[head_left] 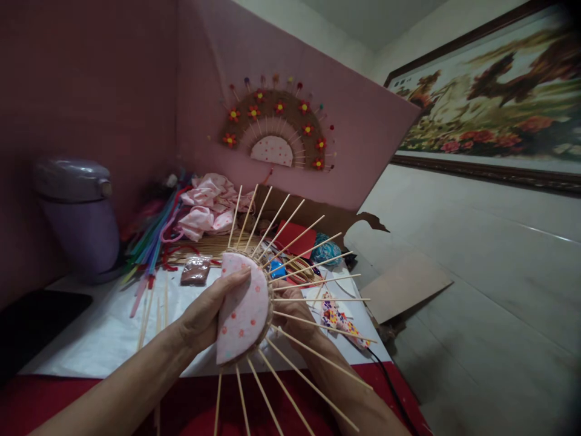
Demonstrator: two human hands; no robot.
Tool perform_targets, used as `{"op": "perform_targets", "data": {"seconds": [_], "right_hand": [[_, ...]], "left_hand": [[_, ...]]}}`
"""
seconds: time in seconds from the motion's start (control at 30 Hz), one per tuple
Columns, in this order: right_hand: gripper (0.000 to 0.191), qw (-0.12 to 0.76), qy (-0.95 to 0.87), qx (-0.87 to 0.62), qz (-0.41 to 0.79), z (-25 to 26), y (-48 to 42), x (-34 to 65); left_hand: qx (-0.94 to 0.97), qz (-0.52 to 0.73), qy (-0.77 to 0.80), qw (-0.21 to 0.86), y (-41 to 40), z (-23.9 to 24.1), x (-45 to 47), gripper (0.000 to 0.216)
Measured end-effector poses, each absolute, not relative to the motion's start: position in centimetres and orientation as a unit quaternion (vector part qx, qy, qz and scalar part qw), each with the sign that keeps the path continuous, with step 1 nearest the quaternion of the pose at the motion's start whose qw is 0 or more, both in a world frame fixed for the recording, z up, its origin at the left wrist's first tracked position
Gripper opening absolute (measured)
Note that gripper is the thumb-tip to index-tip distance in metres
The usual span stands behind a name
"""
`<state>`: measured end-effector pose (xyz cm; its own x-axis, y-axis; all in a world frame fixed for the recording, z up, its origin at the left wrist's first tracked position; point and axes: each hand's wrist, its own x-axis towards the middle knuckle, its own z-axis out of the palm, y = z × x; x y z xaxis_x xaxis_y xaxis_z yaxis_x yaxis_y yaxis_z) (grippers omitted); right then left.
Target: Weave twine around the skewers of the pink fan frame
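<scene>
Between my hands is a half-round craft piece [240,309], faced with pale pink cloth dotted with small red flowers. Thin wooden sticks [308,249] fan out from its curved, brown edge. My left hand [215,309] grips the straight side, thumb lying on the cloth face. Behind the sticks, my right hand [293,312] holds the curved edge; its fingers are partly hidden by the piece and the sticks. The piece is tilted, with its straight side toward the left.
A finished-looking fan decoration [276,130] hangs on the pink board. Crumpled pink cloth [209,203], coloured pipe cleaners [157,233], blue yarn [327,249], a brown packet [195,270] and a flower-patterned glue gun [338,318] with a black cord lie on the table. A purple thermos [82,224] stands left.
</scene>
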<state>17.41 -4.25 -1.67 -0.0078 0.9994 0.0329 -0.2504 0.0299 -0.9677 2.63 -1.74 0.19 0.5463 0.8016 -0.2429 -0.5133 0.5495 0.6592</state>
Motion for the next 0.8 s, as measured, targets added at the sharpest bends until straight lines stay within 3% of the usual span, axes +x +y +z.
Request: {"op": "perform_targets", "data": {"seconds": [0.23, 0.37, 0.57, 0.63, 0.7, 0.8], "right_hand": [[0.015, 0.583, -0.448, -0.421, 0.532, -2.4, -3.9, 17.9], [0.016, 0.669, -0.396, -0.432, 0.457, -2.9, -2.3, 19.4], [0.014, 0.827, -0.269, -0.433, 0.236, 1.2, -2.7, 24.9], [0.012, 0.851, -0.291, -0.434, 0.057, 3.6, -4.6, 25.0], [0.009, 0.777, -0.413, -0.470, -0.073, 5.6, -6.9, 23.5], [0.006, 0.551, -0.641, -0.512, -0.155, 7.1, -9.2, 19.5]], "left_hand": [[0.238, 0.413, 0.270, 0.836, -1.3, 0.5, 2.6, 0.009], [0.204, 0.470, 0.262, 0.818, -0.9, 1.0, 2.3, 0.007], [0.181, 0.562, 0.255, 0.766, -0.3, 1.4, 2.0, 0.010], [0.188, 0.591, 0.262, 0.739, -0.3, 1.4, 2.0, 0.013], [0.198, 0.609, 0.265, 0.721, -0.4, 1.4, 2.1, 0.015], [0.204, 0.619, 0.272, 0.707, -0.7, 1.5, 2.3, 0.018]]}}
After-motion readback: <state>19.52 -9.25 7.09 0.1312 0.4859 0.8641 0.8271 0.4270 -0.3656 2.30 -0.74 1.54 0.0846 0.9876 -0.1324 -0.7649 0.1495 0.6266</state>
